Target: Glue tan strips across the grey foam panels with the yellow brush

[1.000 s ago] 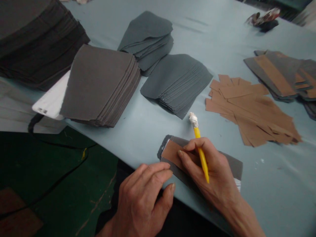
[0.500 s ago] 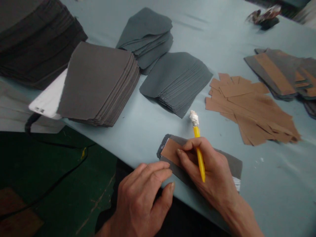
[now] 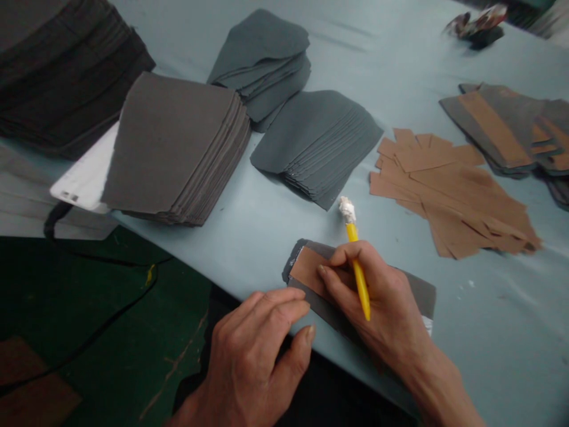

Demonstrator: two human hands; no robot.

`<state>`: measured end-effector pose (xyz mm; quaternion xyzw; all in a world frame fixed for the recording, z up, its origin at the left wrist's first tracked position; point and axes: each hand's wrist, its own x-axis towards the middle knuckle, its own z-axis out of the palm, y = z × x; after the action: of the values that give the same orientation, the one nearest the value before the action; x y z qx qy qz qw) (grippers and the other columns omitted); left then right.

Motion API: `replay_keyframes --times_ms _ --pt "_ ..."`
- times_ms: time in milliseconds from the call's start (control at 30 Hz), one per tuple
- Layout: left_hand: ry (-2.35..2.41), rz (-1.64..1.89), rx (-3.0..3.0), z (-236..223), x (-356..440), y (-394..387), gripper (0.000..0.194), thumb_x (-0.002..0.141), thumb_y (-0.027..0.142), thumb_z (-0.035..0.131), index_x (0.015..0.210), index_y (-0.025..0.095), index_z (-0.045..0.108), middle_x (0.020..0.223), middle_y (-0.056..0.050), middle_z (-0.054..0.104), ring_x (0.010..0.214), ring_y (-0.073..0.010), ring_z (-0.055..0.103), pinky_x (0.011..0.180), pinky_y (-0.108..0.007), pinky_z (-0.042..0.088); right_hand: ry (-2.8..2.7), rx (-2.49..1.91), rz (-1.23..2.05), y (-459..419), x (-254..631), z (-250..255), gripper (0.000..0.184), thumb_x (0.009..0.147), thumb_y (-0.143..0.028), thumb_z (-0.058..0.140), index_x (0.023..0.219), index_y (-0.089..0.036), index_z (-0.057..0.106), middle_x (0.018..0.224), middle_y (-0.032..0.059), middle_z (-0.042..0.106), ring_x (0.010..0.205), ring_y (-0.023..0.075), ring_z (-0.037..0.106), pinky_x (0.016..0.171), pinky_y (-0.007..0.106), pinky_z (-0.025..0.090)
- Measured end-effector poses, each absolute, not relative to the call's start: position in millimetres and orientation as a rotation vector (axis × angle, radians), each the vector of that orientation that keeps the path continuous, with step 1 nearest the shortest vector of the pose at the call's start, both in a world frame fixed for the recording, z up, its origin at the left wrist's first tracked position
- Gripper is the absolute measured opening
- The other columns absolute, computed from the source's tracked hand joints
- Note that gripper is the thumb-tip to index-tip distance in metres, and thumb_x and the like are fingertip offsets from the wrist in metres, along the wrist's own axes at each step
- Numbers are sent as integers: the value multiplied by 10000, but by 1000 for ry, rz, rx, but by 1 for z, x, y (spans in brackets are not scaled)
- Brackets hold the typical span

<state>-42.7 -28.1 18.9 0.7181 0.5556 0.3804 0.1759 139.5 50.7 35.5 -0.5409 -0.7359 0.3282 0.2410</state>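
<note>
Brown strip point(image 3: 307, 268) lies on grey piece point(image 3: 422, 290) at table edge; right hand point(image 3: 382, 296) presses it, gripping yellow brush point(image 3: 361, 284) (white-crusted tip up); left hand point(image 3: 262, 350) loosely curled, fingertips at grey piece

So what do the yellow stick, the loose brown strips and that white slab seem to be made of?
Yellow stick: smooth, evenly coloured; likely plastic, possibly painted wood.
Brown strips: matt, thin and crisply cut; probably card, perhaps leatherboard.
White slab: smooth with a rounded corner; perhaps plastic, though painted metal is possible.
</note>
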Motion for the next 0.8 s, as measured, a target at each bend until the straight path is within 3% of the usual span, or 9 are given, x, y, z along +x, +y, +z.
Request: replay_keyframes --times_ms 267,800 --pt "1588 1093 2045 20 -44 -24 144 1002 174 593 1121 186 673 1154 -74 800 1064 -174 781 972 -264 623 -2019 -1436 898 52 140 35 96 966 -216 619 936 -260 540 665 -91 562 508 83 463 513 206 375" --pt "1642 857 2286 22 -38 -18 257 1025 228 546 1231 171 688 1291 -58 776 1004 -247 798 834 -409 685 -2058 -1388 795 52 140 34 136 967 -186 641 937 -259 531 641 -112 501 484 72 421 482 175 361"
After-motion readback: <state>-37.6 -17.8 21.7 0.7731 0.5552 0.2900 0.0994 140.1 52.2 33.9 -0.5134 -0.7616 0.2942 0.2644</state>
